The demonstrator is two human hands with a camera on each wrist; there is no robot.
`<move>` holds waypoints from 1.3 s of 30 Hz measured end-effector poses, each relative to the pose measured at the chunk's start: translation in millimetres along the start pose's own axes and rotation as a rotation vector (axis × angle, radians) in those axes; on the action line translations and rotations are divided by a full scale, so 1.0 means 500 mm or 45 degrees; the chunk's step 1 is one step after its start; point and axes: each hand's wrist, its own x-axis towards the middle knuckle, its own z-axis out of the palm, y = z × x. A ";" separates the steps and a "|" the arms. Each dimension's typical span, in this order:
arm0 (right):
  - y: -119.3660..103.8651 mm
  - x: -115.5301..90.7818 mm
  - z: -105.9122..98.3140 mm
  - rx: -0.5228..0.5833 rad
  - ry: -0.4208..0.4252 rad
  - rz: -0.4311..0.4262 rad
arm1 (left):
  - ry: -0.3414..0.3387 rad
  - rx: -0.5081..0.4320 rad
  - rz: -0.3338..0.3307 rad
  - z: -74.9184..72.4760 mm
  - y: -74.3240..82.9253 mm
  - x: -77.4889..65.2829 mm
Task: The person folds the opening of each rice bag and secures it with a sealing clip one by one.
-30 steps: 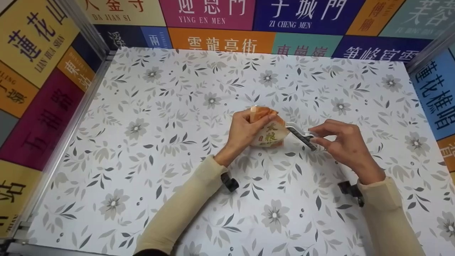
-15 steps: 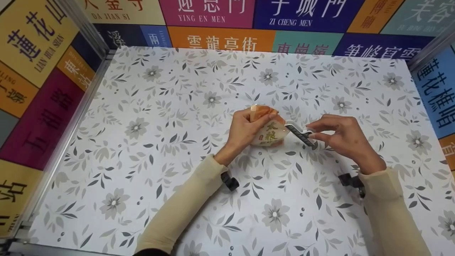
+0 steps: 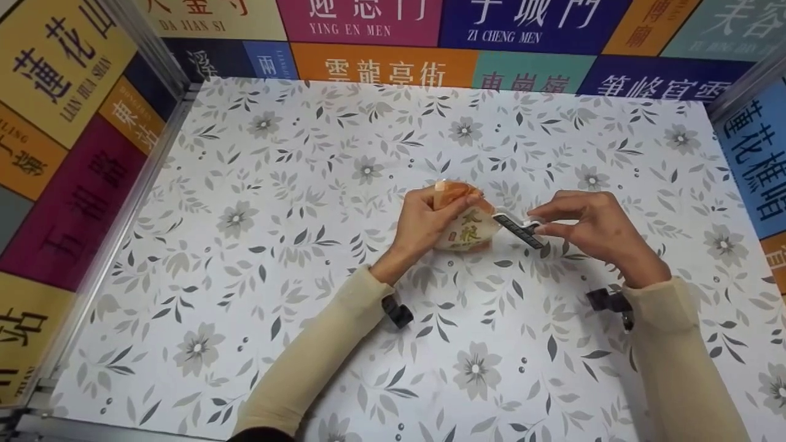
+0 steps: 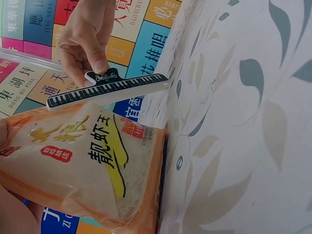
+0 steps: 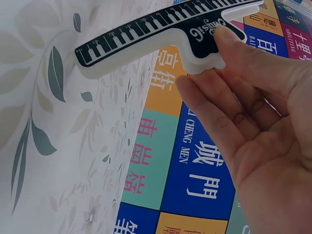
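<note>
In the head view my left hand [image 3: 419, 226] grips the gathered top of a rice bag [image 3: 465, 232], clear plastic with orange edges and printed characters. White grains show through its lower part in the left wrist view, where the bag [image 4: 127, 178] stands with its base at the tabletop. Between thumb and fingers, my right hand [image 3: 592, 230] pinches the handle of a bag clip [image 3: 517, 231]. This clip [image 5: 161, 33] is long and white, with a black piano-key print. Its bar slants alongside the bag, the far end right at the bag's edge.
A white table [image 3: 295, 276] with a grey flower and leaf print spreads beneath both hands. Colourful sign panels [image 3: 381, 67] stand along its back and sides. Black wrist cameras [image 3: 397, 312] sit at both cuffs.
My right hand has shifted slightly away from me, and the clip's near end has tilted up with it. The left hand and the bag stay put.
</note>
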 end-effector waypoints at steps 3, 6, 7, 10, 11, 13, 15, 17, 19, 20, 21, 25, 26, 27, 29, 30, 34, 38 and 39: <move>0.002 0.004 -0.001 0.006 -0.010 -0.003 | -0.004 -0.002 0.005 0.000 0.000 0.000; 0.002 0.008 -0.002 0.024 -0.024 0.007 | -0.007 -0.004 0.011 0.000 0.000 0.000; 0.002 0.009 -0.002 0.034 -0.032 0.012 | -0.009 -0.003 0.012 0.000 0.000 -0.001; 0.002 0.012 -0.001 0.068 -0.056 0.022 | -0.018 -0.015 0.020 0.000 0.000 -0.002; 0.001 0.014 -0.001 0.073 -0.061 0.020 | -0.024 -0.025 0.023 0.000 0.001 -0.002; 0.000 0.015 -0.001 0.081 -0.072 0.008 | -0.041 -0.042 0.026 0.000 0.001 -0.003; -0.002 0.016 -0.001 0.074 -0.079 -0.009 | -0.053 -0.059 0.030 0.000 0.001 -0.002; -0.003 0.016 -0.002 0.063 -0.087 -0.030 | -0.058 -0.062 0.030 0.001 0.001 -0.002; -0.002 0.017 -0.001 0.055 -0.095 -0.046 | -0.053 -0.050 0.031 0.001 0.000 0.000; -0.002 0.017 -0.001 0.055 -0.097 -0.052 | -0.049 -0.045 0.033 0.001 -0.001 0.000; -0.001 0.018 0.000 0.054 -0.097 -0.061 | -0.043 -0.040 0.035 0.001 -0.002 0.000; 0.002 0.020 0.004 0.059 -0.090 -0.073 | -0.017 -0.032 0.041 -0.001 -0.004 0.001; 0.003 0.020 0.006 0.062 -0.087 -0.071 | -0.010 -0.025 0.045 -0.001 -0.004 0.001; 0.004 0.019 0.007 0.057 -0.085 -0.070 | -0.003 -0.018 0.048 -0.001 -0.004 0.001; 0.006 0.017 0.010 0.058 -0.084 -0.056 | 0.006 -0.008 0.052 -0.001 -0.004 0.001; 0.007 0.015 0.011 0.062 -0.084 -0.045 | 0.011 -0.003 0.053 -0.001 -0.004 0.001; 0.010 0.009 0.017 0.067 -0.088 -0.015 | -0.007 -0.031 0.048 0.001 -0.004 0.001; 0.014 0.008 0.024 0.053 -0.091 0.021 | -0.032 -0.068 0.044 0.002 -0.003 -0.001; 0.015 0.008 0.026 0.053 -0.086 0.032 | -0.037 -0.074 0.043 0.001 -0.003 -0.001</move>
